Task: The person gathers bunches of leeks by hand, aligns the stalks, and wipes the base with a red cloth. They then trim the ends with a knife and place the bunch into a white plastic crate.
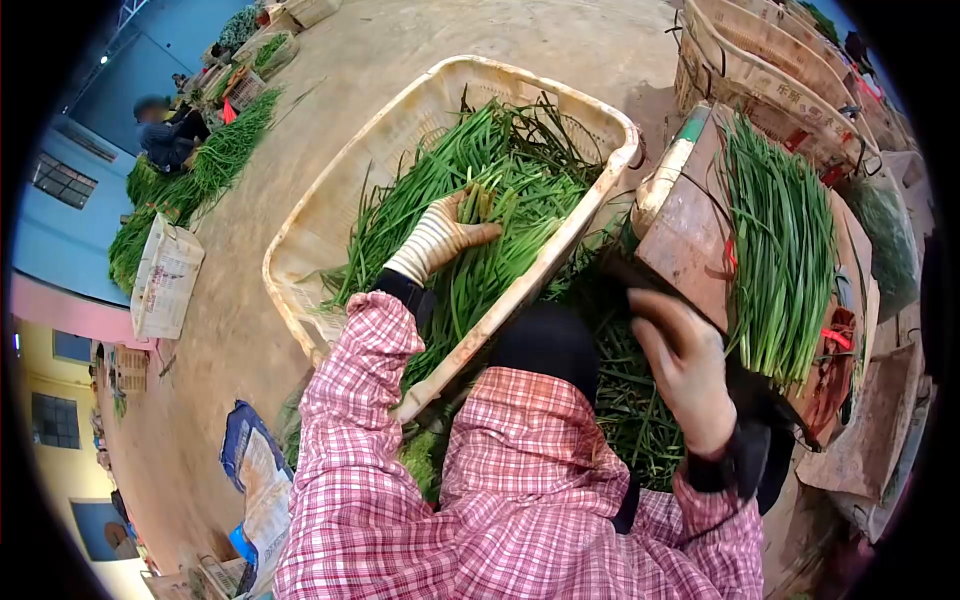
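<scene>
**Q:** Reaching into what, in the head view, is the left hand?

**A:** Head view. The left hand, in a cream knit glove below a pink plaid sleeve, lies on the heap of green leafy stalks. These fill a cream plastic crate with slotted walls. The crate stands tilted, its near rim against the person's lap.

**Q:** And the state of its fingers?

**A:** The fingers are curled round a small cluster of stalk ends near the middle of the heap, with the thumb spread to the side.

**Q:** Where is the right hand?

**A:** It rests on a dark strip at the near corner of a worn brown box, just right of the crate. Its fingers bend over the edge out of sight, so whether they grip anything cannot be told. A bundle of long green stalks lies lengthwise on top of the box, apart from the hand.

**Q:** What are the surroundings?

**A:** More green stalks lie in the lap between crate and box. A stack of cream crates stands behind the box. On the concrete floor, well apart to the left, is a white crate. Beyond it another person sits among further greens.
</scene>
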A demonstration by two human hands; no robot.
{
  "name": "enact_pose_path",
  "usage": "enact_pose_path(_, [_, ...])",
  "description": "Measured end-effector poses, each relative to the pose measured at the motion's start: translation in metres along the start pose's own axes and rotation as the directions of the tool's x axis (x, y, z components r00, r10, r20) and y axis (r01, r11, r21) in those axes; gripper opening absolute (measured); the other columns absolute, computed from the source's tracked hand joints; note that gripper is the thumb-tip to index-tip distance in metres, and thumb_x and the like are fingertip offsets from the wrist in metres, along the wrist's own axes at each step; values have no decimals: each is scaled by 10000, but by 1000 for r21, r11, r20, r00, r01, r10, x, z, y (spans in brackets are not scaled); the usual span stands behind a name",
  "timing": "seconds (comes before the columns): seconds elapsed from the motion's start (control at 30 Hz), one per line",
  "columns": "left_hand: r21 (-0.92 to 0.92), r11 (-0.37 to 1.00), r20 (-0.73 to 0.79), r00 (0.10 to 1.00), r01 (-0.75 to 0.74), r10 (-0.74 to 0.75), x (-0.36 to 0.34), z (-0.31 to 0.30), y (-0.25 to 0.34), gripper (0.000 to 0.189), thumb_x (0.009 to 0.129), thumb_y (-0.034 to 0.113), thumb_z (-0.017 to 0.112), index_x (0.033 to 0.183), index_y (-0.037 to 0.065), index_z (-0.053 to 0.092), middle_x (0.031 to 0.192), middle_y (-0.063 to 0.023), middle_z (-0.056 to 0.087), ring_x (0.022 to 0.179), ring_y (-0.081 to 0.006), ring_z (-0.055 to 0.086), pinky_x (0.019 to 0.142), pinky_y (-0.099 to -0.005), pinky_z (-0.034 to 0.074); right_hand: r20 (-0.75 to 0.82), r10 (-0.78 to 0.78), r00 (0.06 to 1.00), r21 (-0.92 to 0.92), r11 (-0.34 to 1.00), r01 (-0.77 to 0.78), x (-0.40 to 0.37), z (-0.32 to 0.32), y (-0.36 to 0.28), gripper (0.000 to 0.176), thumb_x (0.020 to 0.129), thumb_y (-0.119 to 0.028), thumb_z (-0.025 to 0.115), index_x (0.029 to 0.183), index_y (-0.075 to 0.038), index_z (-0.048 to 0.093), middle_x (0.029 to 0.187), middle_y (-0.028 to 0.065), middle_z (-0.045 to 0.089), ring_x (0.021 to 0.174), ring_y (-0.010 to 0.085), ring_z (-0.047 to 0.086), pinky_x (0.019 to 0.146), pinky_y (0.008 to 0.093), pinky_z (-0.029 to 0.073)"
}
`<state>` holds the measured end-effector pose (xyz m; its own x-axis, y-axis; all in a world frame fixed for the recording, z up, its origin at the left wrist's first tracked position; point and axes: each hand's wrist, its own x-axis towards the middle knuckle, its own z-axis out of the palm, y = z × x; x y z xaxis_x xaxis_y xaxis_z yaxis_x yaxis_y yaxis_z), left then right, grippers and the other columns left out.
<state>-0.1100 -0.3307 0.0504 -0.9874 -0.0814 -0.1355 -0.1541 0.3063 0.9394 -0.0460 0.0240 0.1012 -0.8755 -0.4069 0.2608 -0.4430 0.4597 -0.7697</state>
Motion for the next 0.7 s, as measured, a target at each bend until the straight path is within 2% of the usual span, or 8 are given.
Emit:
enact_pose_path(0.13, [9,995,-48,994,-100,100,-19,14,13,576,752,161,887,1226,-42,631,1037,-52,723,889,-103,630,835,-277,538,-33,-175,984,-193,967,165,61,63,6,682,869,-369,733,1356,51,506,1365,274,543,1215,424,575,1032,429,469])
enact_pose_path(0.23, [-186,977,0,994,-107,109,-28,26,9,564,747,148,886,1218,-25,629,1058,-34,707,911,-94,616,837,-286,541,161,127,979,294,940,-171,105,112,-12,800,771,-337,833,1346,99,488,1261,206,619,1131,309,626,984,359,506])
enact_pose_path(0.3, [-264,952,111,976,-153,187,-43,38,13,577,762,172,875,1246,3,610,1157,-30,684,930,-110,621,839,-289,548,360,134,923,775,507,-376,118,146,-11,678,747,-219,851,1273,75,540,1156,101,657,1017,160,636,888,281,533])
enact_pose_path(0.33, [80,992,156,984,-100,86,-48,32,21,607,754,160,875,1279,27,603,1226,-23,664,974,-131,620,874,-292,540,371,151,916,784,477,-396,114,150,-17,633,746,-200,854,1237,62,554,1132,83,674,974,137,648,856,265,539])
enact_pose_path(0.4, [40,994,355,928,105,-112,-48,12,3,626,757,151,869,1311,43,598,1286,-32,640,1090,-143,606,958,-295,506,158,163,974,831,511,-221,109,173,-15,544,797,-160,819,1233,48,571,1039,63,704,914,139,663,823,259,544])
enact_pose_path(0.47, [-304,937,462,887,172,-13,-56,5,-8,705,760,116,852,1393,69,545,1316,-53,625,1197,-157,571,1035,-310,464,88,172,981,856,490,-163,99,184,-16,441,841,-150,784,1193,32,592,980,70,716,885,144,672,819,267,549])
enact_pose_path(0.63, [-603,676,636,767,423,87,-63,-2,-49,1048,791,794,553,1547,97,350,1483,-116,515,1300,-210,522,1077,-363,455,119,157,980,932,323,-164,97,146,-51,193,913,-155,715,996,-18,607,894,118,725,751,172,704,706,313,592])
enact_pose_path(0.7, [-465,706,672,732,534,-111,-57,-19,-68,1076,756,900,450,1418,57,533,1304,-82,656,1149,-185,613,994,-351,498,14,130,991,929,365,-61,118,108,-70,231,929,-266,714,957,-49,640,824,138,724,718,207,723,658,366,606])
